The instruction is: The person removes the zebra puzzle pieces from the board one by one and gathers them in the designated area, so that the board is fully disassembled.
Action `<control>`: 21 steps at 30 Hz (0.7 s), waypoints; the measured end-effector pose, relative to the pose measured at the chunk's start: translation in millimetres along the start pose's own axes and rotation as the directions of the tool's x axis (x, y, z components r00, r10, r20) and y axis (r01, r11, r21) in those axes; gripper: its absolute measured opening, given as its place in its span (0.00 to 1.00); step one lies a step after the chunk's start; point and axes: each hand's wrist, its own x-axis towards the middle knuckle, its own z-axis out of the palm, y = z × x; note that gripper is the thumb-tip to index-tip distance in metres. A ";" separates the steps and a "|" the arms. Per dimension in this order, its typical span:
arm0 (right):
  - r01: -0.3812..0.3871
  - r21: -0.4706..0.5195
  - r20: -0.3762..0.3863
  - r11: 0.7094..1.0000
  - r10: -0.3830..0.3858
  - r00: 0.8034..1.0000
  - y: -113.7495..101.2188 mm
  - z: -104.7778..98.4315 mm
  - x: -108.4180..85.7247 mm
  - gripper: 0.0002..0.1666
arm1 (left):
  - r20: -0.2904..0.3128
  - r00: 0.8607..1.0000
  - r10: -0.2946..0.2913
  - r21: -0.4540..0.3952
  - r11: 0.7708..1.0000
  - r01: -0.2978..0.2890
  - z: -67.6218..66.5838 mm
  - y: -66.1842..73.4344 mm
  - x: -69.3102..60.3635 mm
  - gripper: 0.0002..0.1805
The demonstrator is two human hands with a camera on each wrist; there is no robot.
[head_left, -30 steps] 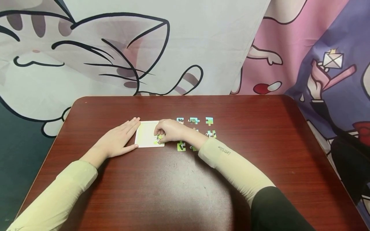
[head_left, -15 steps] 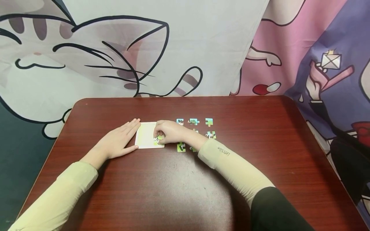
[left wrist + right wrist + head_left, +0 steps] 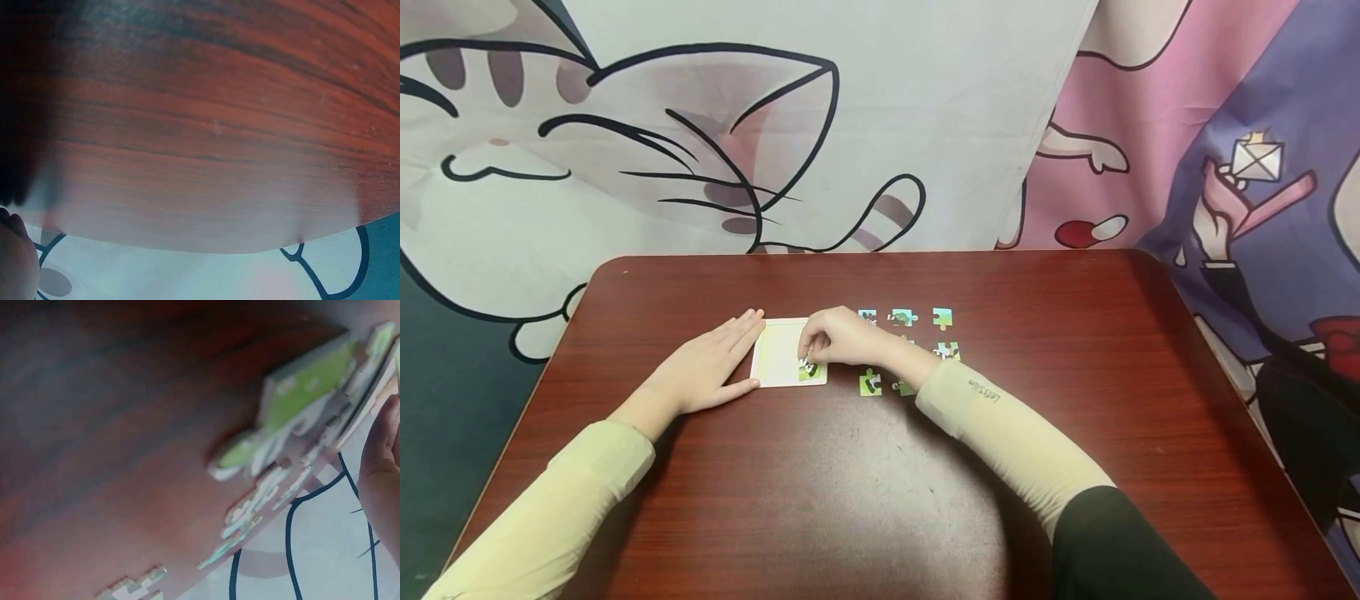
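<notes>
My left hand (image 3: 707,362) lies flat along the left side of a pale puzzle tray (image 3: 775,354), its fingers stretched out and its fingertips at the tray's edge. Over the right part of the tray, my right hand (image 3: 846,337) has curled fingers, with fingertips and thumb at the upper edge of a green, black and white puzzle piece (image 3: 809,372) in the lower right corner. Its fingers hide part of that piece. In the right wrist view, part of the right hand (image 3: 382,481) shows at the right edge, beside the tray.
Several loose puzzle pieces lie in rows right of the tray, among them a green one (image 3: 870,382) and a blue-green one (image 3: 942,317). My right forearm covers some. The brown table (image 3: 865,483) ends at a printed cloth (image 3: 970,125) behind it.
My right hand has risen slightly away from the tray's lower corner, so more of the puzzle piece shows. The left hand keeps its place.
</notes>
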 end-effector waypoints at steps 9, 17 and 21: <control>-0.016 0.031 0.029 0.999 0.015 0.999 -10.3 -15.6 -7.7 0.07 | 0.009 1.000 -0.007 0.000 1.000 0.007 -0.1 0.0 -0.2 0.50; -0.033 0.027 0.024 0.999 0.033 0.999 -11.6 -32.8 -26.7 0.04 | 0.000 1.000 0.008 0.017 1.000 -0.008 0.8 -0.9 0.3 0.49; -0.038 0.013 0.024 0.999 0.037 0.999 -7.3 -41.5 -38.6 0.05 | 0.002 1.000 0.010 0.022 1.000 -0.010 1.6 -1.6 0.4 0.50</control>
